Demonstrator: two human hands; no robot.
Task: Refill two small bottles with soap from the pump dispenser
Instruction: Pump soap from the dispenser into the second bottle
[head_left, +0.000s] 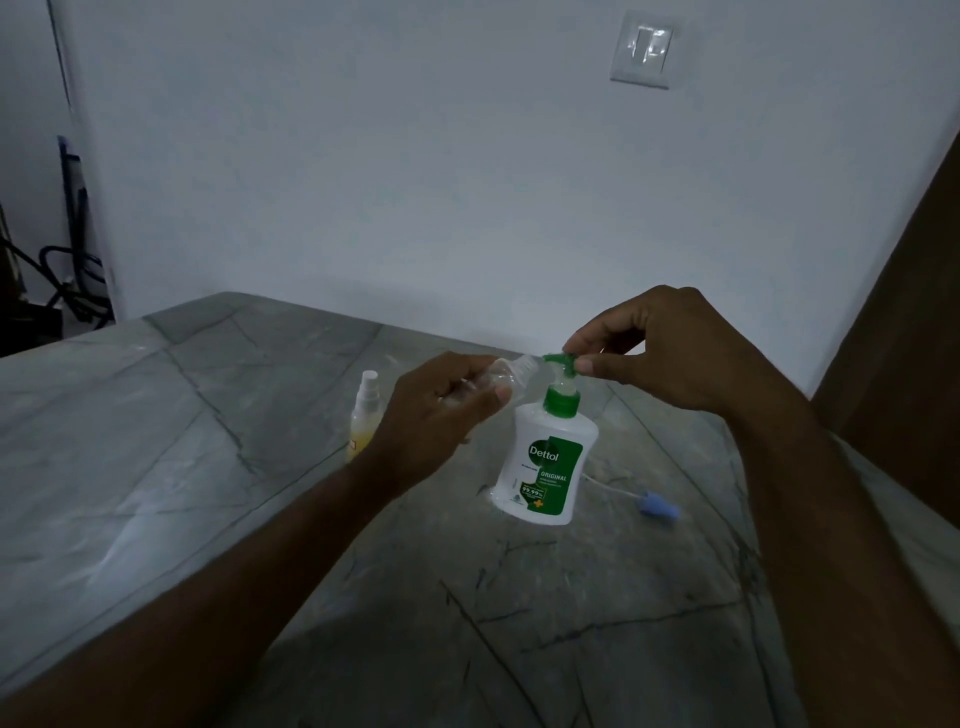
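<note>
A white pump dispenser (545, 457) with a green label stands upright on the grey marble table (182, 441). My right hand (670, 353) pinches its green pump head (563, 364) from the right. My left hand (447, 410) holds a small clear bottle (511, 375) tilted on its side, its open neck touching the pump's spout. A second small bottle (365, 415) with yellowish liquid and a white spray top stands on the table behind my left hand, partly hidden by it.
A small blue piece on a thin white tube (658, 508) lies on the table right of the dispenser. A white wall with a switch plate (644, 49) rises behind the table. Dark cables (72, 270) hang at the far left.
</note>
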